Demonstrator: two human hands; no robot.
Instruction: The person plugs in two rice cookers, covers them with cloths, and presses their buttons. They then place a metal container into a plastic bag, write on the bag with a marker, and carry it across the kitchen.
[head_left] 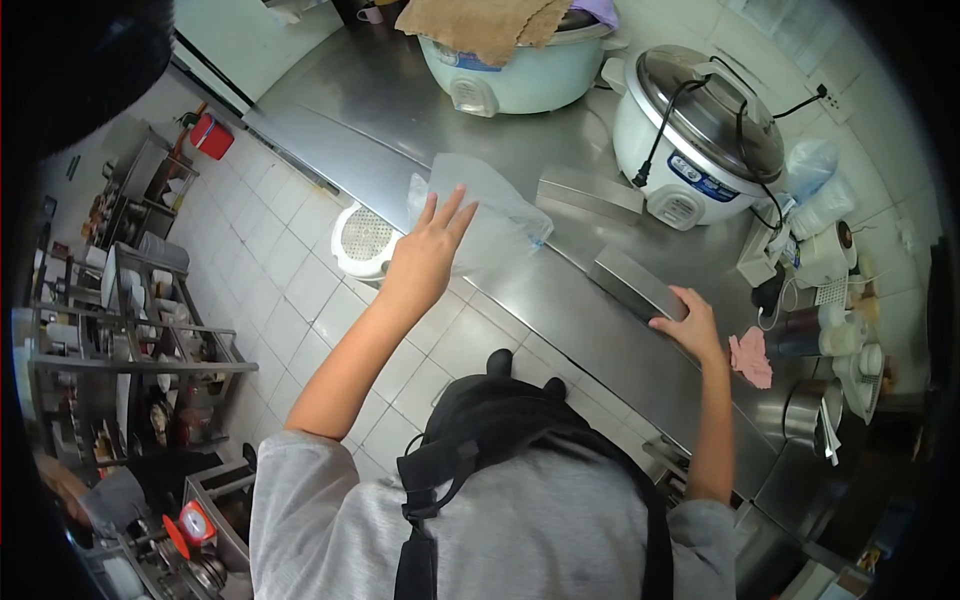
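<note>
My left hand (pixel 424 250) is at a translucent plastic bag (pixel 490 215) at the counter's front edge, its fingers stretched out and apart over the bag. To the right, my right hand (pixel 690 322) has its thumb and fingers around the near end of a long metal box or bar (pixel 640 282) on the steel counter (pixel 545 310). Another metal piece of similar shape (pixel 590 193) lies just behind it, in front of the rice cooker.
A large white rice cooker (pixel 690 140) and a pale green one (pixel 510 75) with a brown cloth (pixel 485 28) stand at the back. A pink cloth (pixel 750 358) lies at the right. A white stool (pixel 365 240) is beside the counter. Shelves (pixel 140 365) line the left.
</note>
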